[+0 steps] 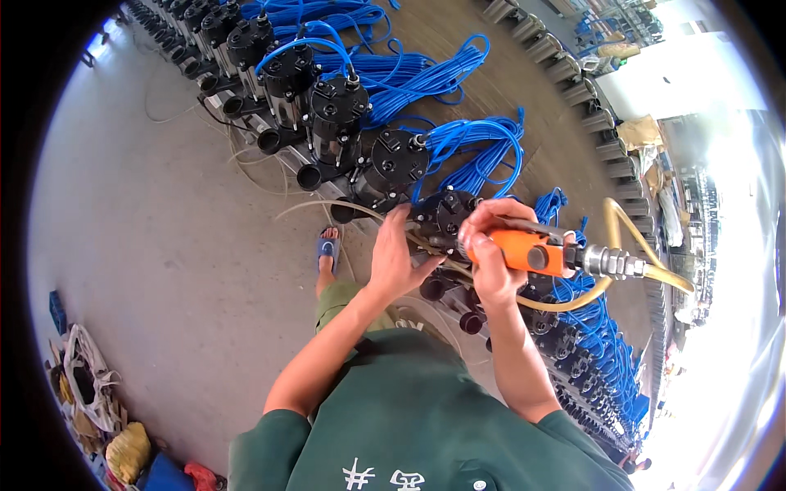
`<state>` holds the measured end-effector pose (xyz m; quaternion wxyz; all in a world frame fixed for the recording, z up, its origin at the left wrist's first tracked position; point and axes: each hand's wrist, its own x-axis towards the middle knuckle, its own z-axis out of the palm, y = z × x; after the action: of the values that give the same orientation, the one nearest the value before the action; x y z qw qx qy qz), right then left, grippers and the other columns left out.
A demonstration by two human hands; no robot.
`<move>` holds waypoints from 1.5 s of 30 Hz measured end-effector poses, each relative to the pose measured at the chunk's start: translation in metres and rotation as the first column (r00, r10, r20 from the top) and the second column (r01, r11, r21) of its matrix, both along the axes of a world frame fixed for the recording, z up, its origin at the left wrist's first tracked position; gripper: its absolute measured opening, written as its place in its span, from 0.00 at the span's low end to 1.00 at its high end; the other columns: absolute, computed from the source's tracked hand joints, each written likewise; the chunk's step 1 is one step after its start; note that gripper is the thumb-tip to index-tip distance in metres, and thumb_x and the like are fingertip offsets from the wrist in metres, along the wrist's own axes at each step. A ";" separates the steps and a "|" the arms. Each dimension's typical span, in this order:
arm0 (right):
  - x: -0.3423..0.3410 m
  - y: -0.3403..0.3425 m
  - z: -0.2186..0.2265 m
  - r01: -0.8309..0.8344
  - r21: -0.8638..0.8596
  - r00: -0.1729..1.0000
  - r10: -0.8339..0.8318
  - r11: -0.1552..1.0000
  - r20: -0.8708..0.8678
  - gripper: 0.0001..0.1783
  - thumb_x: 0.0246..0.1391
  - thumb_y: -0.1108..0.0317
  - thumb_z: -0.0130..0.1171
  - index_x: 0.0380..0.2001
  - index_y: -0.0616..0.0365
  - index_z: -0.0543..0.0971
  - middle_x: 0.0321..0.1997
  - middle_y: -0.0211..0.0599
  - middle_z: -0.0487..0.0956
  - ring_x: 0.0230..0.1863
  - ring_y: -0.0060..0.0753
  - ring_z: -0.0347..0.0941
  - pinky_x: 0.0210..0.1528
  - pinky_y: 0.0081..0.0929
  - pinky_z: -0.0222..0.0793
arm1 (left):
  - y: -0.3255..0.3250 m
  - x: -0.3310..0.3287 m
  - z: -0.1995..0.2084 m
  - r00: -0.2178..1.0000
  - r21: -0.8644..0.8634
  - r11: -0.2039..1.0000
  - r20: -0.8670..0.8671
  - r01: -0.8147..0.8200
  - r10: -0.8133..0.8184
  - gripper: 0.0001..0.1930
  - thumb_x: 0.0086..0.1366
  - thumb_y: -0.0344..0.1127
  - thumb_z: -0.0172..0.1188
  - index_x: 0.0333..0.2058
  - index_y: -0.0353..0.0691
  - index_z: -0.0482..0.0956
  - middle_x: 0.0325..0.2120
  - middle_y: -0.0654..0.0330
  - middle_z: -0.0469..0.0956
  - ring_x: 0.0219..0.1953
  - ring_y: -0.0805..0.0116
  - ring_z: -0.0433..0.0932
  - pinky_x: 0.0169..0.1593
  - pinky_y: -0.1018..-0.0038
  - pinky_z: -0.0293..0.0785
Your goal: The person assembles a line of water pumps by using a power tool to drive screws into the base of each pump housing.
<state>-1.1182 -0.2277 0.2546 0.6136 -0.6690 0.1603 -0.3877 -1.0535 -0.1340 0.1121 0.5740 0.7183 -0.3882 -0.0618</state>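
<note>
My right hand (498, 260) is wrapped round an orange air tool (524, 250). A metal fitting on its back end joins a yellow hose (612, 221). The tool's front end points left at a pump with a black round top (449, 211), though the exact point of contact is hidden by my fingers. At that pump's left side is my left hand (395, 258), fingers stretched and thumb apart. A thin clear tube (340, 204) runs past its fingertips. Just beyond stands another black-topped pump (397, 159) with a dark round outlet.
Similar pumps (338, 102) stand in a long diagonal row, with coiled blue cables (483, 155) beside them. Metal cylinders (598, 121) line the far right. My foot in a blue sandal (327, 248) is on the grey floor (188, 237). Bags (128, 452) lie at lower left.
</note>
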 end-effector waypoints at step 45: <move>-0.032 -0.011 -0.027 0.218 0.163 0.975 -0.224 0.962 0.016 0.13 0.48 0.83 0.58 0.40 0.64 0.76 0.35 0.35 0.79 0.35 0.23 0.77 0.38 0.22 0.75 | -0.022 0.008 -0.046 0.987 0.377 0.921 0.085 0.098 -0.139 0.50 0.41 0.49 0.79 0.59 0.31 0.64 0.46 0.48 0.78 0.48 0.46 0.76 0.44 0.55 0.78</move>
<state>-1.1501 -0.2383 0.2276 0.6210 -0.5886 0.2541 -0.4509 -1.0450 -0.1563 0.0665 0.4008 0.7913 -0.4433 -0.1290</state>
